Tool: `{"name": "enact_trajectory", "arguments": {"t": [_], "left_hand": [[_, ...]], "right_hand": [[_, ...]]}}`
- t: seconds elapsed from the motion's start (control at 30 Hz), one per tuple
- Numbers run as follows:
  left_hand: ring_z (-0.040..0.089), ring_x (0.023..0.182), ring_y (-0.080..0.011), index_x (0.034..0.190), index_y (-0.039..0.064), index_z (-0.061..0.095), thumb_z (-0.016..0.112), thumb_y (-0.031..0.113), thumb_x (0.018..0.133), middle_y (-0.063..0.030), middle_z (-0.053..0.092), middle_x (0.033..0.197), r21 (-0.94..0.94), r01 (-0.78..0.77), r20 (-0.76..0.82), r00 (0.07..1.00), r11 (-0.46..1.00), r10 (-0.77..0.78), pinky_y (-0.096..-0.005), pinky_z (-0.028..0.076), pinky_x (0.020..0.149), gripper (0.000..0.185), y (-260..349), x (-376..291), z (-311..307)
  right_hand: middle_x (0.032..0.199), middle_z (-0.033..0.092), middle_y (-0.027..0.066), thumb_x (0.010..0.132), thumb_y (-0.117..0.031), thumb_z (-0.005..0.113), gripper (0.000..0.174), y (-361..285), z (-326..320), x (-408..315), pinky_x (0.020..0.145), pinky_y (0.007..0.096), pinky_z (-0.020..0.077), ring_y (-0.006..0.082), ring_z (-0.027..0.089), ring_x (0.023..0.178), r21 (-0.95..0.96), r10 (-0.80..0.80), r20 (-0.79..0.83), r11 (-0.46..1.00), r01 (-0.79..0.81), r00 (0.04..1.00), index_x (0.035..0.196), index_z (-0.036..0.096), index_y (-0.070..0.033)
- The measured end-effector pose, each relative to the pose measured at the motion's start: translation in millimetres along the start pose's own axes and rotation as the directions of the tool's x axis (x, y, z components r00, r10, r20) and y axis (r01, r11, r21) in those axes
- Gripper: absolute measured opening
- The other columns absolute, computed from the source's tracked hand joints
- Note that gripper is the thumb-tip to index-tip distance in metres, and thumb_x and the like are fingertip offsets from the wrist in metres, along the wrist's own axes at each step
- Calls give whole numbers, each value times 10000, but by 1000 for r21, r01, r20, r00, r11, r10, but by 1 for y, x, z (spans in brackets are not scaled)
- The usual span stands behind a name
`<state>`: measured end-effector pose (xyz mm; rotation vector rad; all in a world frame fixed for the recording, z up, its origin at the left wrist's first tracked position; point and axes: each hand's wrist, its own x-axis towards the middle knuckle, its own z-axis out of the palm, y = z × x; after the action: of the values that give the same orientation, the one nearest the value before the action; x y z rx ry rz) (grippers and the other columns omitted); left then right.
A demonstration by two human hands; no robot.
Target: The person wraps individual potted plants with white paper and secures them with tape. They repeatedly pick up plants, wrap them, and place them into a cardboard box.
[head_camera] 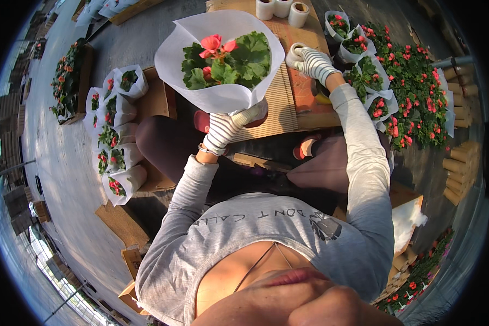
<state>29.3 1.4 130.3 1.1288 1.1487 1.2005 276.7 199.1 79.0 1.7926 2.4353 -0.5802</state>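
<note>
My left hand (pixel 224 128), in a striped glove, holds up a potted flowering plant (pixel 228 65) by its lower end. The plant has coral-red blooms and lobed green leaves, and a white paper-like sleeve (pixel 169 61) flares around it. To the right, my right hand (pixel 316 63), gloved the same way, has its fingers on a roll of clear film or tape (pixel 294 55) at the work surface. Several like rolls (pixel 298 15) stand at the surface's far end. Corrugated cardboard (pixel 281 108) lies on the surface, partly under the held plant.
At left, several sleeved plants (pixel 116 134) stand in and beside a cardboard box (pixel 157 175). Sleeved plants (pixel 366 77) and a dense group of unsleeved red-flowered plants (pixel 415 93) stand at right. Beyond them lie stacked brown pots (pixel 460 171). A planted crate (pixel 71 81) is farther left.
</note>
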Motion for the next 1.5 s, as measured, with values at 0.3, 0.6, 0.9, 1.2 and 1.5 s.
{"name": "enact_trajectory", "arguments": {"t": [0.3, 0.6, 0.9, 1.2, 1.5], "left_hand": [[585, 1048, -192, 1217, -4, 499, 772, 121, 755, -89, 589, 1144, -420, 127, 496, 862, 898, 110, -336, 515, 894, 551, 28, 147, 93], [579, 1052, -228, 1260, 12, 513, 816, 146, 665, -143, 615, 1144, 464, -559, 281, 829, 688, 484, -372, 468, 934, 682, 10, 267, 195], [491, 1240, -220, 1298, -10, 499, 635, 36, 862, -130, 551, 1301, 376, -330, 107, 944, 866, 313, -344, 346, 1076, 459, 16, 161, 35], [558, 1037, -188, 1249, -6, 522, 618, 187, 926, -116, 587, 1184, 482, 193, -439, 897, 855, 45, -300, 430, 948, 388, -127, 54, -124], [490, 1165, -241, 1272, 38, 528, 333, 642, 928, -82, 579, 1254, -272, 686, -316, 599, 675, -736, -380, 366, 1014, 722, -212, 60, -127]], "right_hand": [[978, 629, 57, 792, -131, 707, 399, 32, -184, -143, 767, 288, 486, 161, 602, 884, 322, -328, -618, 723, 611, 715, 1163, 591, -42], [788, 644, 31, 809, -68, 664, 129, 180, -92, -92, 698, 257, 470, 104, 576, 746, 583, -9, -585, 690, 428, 811, 937, 658, -50], [834, 662, 159, 813, -190, 645, 153, 274, 111, -21, 745, 399, 506, 330, 645, 783, 458, 390, -351, 865, -207, 851, 891, 675, -62], [983, 670, 48, 928, -304, 577, 327, 228, 33, -6, 719, 265, 486, 129, 591, 769, 733, 293, -42, 659, -170, 955, 1119, 636, -44], [1380, 469, 83, 904, -646, 415, 804, 151, 72, 47, 1047, 327, 325, 207, 443, 1211, 938, 388, 330, -32, -345, 861, 1396, 405, -11]]}}
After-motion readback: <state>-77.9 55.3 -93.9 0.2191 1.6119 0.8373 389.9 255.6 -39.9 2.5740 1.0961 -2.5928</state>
